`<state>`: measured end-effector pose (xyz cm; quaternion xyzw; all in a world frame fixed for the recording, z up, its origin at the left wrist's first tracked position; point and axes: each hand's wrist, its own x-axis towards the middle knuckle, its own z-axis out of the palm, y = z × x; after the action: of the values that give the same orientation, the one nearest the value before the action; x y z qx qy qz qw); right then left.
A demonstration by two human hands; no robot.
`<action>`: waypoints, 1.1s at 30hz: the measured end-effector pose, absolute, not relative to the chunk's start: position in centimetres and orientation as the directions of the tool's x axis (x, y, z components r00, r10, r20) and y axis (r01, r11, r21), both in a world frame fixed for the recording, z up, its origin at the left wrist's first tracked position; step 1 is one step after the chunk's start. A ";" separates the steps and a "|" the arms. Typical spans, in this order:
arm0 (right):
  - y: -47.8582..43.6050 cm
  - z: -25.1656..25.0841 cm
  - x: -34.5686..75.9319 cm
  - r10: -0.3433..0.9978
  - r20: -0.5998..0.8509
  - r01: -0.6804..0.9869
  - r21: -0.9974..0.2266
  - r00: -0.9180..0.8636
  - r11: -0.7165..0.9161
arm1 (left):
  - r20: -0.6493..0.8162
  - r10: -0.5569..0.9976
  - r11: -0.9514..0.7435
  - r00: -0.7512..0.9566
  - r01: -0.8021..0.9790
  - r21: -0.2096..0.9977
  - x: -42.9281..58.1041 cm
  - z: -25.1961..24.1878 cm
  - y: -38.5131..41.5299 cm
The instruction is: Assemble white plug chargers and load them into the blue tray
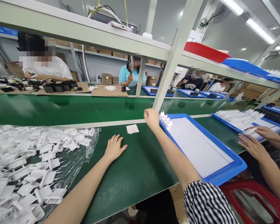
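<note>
green bench [135,174] bearing plug heap [37,161] at 9 o'clock of left hand [114,147], fingers lying flat, apart | blue tray [224,175] holding plug row [166,120] at 3 o'clock of right hand [151,118], fingers curling together, grip undeterminable | paper slip [132,128] lying between hands

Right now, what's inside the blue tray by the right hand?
A white sheet lines the blue tray; white plug parts stand in its far corner at the right hand. Anything under the sheet is hidden.
</note>
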<state>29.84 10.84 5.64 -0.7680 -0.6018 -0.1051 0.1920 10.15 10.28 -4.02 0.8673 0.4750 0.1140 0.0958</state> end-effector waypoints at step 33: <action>13.6 6.3 42.3 0.854 0.153 0.860 -0.214 0.498 -0.463 | 0.190 0.864 -0.504 0.467 0.786 0.358 10.2 -4.7 10.7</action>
<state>42.30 13.63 6.31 -0.8552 -0.5009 -0.0118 0.1323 10.24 10.69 -4.66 0.8493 0.4855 0.1750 0.1110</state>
